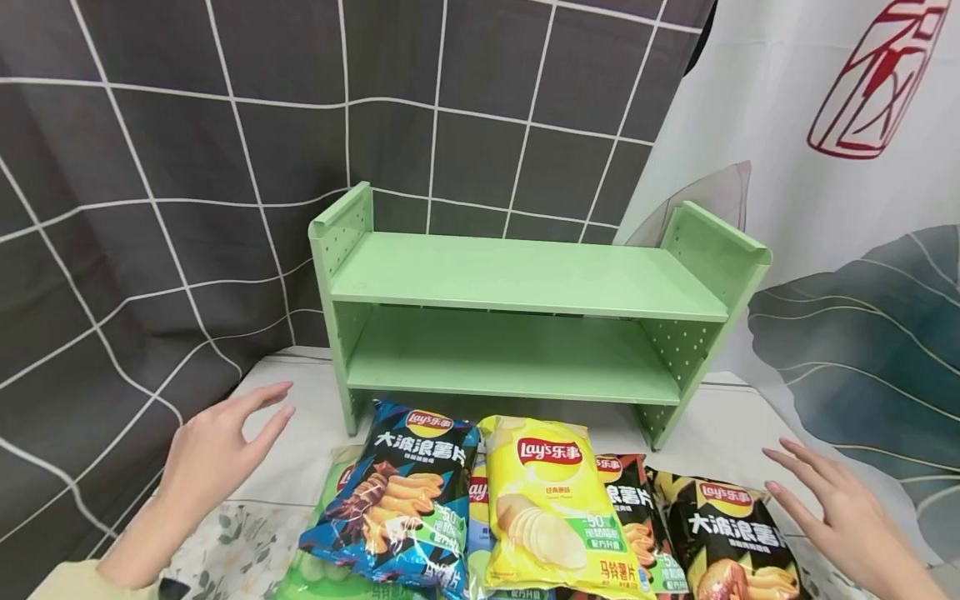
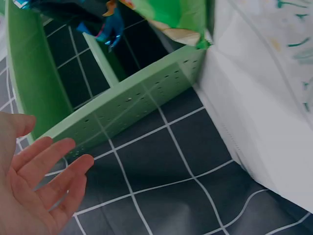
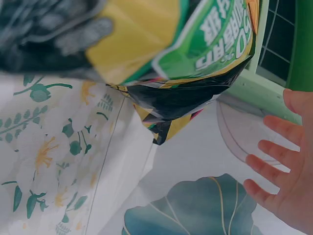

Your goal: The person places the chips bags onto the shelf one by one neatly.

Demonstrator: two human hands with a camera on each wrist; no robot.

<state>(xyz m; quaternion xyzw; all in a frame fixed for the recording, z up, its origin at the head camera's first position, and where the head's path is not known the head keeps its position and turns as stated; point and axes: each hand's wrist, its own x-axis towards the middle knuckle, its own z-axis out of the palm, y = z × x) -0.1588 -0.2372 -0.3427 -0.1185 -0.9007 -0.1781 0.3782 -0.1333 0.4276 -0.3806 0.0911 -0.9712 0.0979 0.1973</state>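
Observation:
In the head view my left hand [image 1: 210,446] hovers left of the chip bags, its fingers extended and holding nothing. My right hand [image 1: 840,508] is on the far right, fingers spread, beside a black Lay's chip bag [image 1: 731,533]. Between the hands lie several chip bags: a blue one [image 1: 405,492] over a green one [image 1: 300,571], a yellow one [image 1: 555,500], and a black-and-red one [image 1: 633,508] partly under the yellow. Another bag [image 1: 477,533] shows only as a strip. The right wrist view has the black bag [image 3: 181,100] close up, apart from the fingers.
Behind the bags stands a light green two-tier shelf [image 1: 525,275] with perforated side panels. A dark grid-patterned cloth [image 1: 262,150] hangs behind and left; a white patterned curtain [image 1: 795,200] hangs at right. Under the bags, the white tabletop carries a floral cloth [image 1: 225,542].

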